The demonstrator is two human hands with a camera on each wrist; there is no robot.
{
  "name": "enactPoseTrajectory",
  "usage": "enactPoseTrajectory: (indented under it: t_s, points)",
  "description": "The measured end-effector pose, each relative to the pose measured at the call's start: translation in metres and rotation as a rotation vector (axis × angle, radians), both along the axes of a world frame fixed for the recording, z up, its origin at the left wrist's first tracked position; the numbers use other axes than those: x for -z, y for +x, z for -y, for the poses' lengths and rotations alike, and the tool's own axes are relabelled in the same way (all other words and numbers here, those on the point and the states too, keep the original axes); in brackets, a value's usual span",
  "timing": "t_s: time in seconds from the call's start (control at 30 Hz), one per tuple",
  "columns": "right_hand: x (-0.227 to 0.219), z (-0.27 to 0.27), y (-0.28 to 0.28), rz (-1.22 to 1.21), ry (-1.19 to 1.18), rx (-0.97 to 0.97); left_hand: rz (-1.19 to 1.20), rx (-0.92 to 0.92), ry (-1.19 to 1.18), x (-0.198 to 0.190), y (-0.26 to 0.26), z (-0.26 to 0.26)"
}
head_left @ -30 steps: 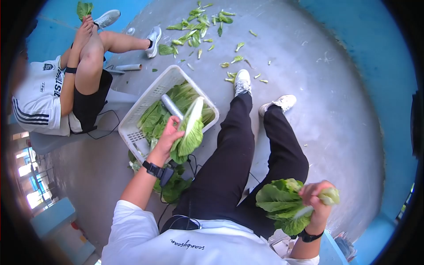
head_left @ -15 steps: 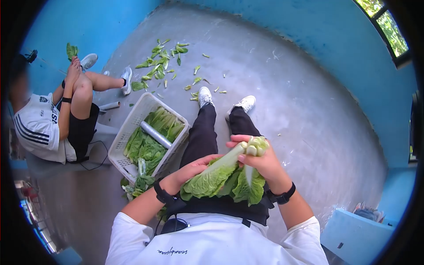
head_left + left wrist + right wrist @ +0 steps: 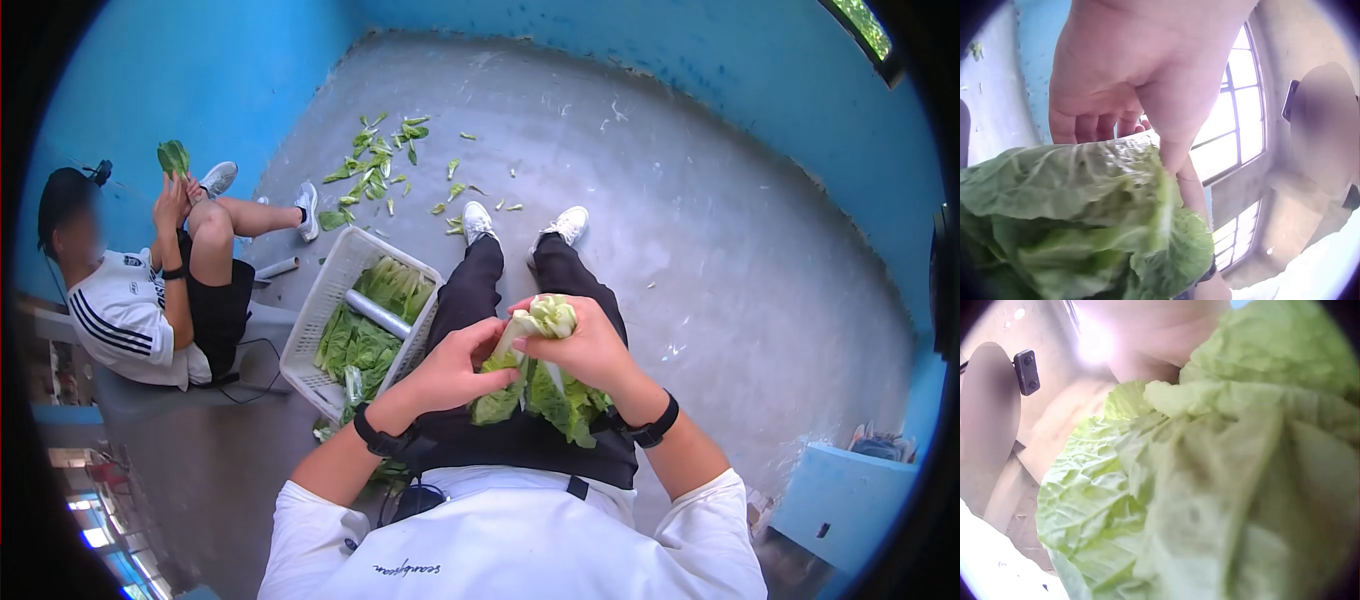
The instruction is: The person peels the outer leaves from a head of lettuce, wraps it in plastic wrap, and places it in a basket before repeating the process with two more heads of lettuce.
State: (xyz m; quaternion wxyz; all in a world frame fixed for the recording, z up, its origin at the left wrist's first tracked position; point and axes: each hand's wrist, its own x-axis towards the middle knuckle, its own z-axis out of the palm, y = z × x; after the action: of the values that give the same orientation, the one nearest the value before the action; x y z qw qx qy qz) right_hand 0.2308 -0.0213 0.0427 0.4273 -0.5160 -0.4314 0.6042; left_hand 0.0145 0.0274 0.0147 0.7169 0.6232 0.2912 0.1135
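Observation:
A bunch of leafy green vegetable [image 3: 565,402], pale stem ends up and leaves hanging, is held over the lap. The right hand [image 3: 585,348] grips it round the pale stems. From the other side the left hand [image 3: 462,368] holds a leaf of the bunch between thumb and fingers. In the left wrist view the left hand [image 3: 1141,69] has its fingers behind the leaf [image 3: 1072,181] and its thumb on the near side. Large leaves [image 3: 1210,487] fill most of the right wrist view and hide most of the right hand [image 3: 1154,337].
A white crate [image 3: 298,345] with leafy greens [image 3: 352,340] and a silver roll [image 3: 378,313] stands left of the legs. Loose leaves [image 3: 375,165] lie on the floor ahead. Another person [image 3: 125,310] sits at the left, holding a leaf. A blue box [image 3: 845,500] stands at the right.
Both hands came together over the lap; the right hand's bunch moved in from the right side. The left hand has since shifted right, closer to the stems, with its leaf against the bunch.

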Motion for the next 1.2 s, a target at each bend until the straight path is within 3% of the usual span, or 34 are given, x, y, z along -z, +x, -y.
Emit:
enactPoseTrajectory:
  t_s: [0.17,0.3,0.5,0.67,0.87,0.97,1.07,1.17,1.2]
  points:
    - [-0.002,0.007,0.014,-0.174,-0.127,0.048,0.131,-0.106,-0.181,-0.005,-0.008,0.009]
    - [0.005,0.012,0.011,-0.179,-0.118,0.103,0.046,-0.122,0.031,-0.005,-0.004,0.016]
    - [0.008,0.018,0.002,-0.096,0.000,0.008,-0.095,-0.199,0.230,-0.019,0.004,0.023]
    - [-0.007,0.015,0.007,0.203,0.070,-0.077,-0.291,-0.067,0.353,-0.050,0.003,0.018]
    - [-0.022,0.018,0.020,0.514,0.161,-0.237,-0.329,0.037,0.725,-0.057,-0.017,0.013]
    - [-0.023,0.022,0.024,0.579,0.234,-0.293,-0.318,0.089,0.646,-0.063,-0.021,0.012]
    - [-0.021,0.025,0.036,0.597,0.253,-0.288,-0.392,0.054,0.753,-0.060,-0.025,0.015]
    - [-0.026,0.029,0.051,0.457,0.136,-0.245,-0.376,-0.028,0.331,-0.049,-0.041,0.000]
    - [-0.021,0.029,0.054,0.350,0.105,-0.222,-0.222,-0.106,0.062,-0.042,-0.042,0.000]
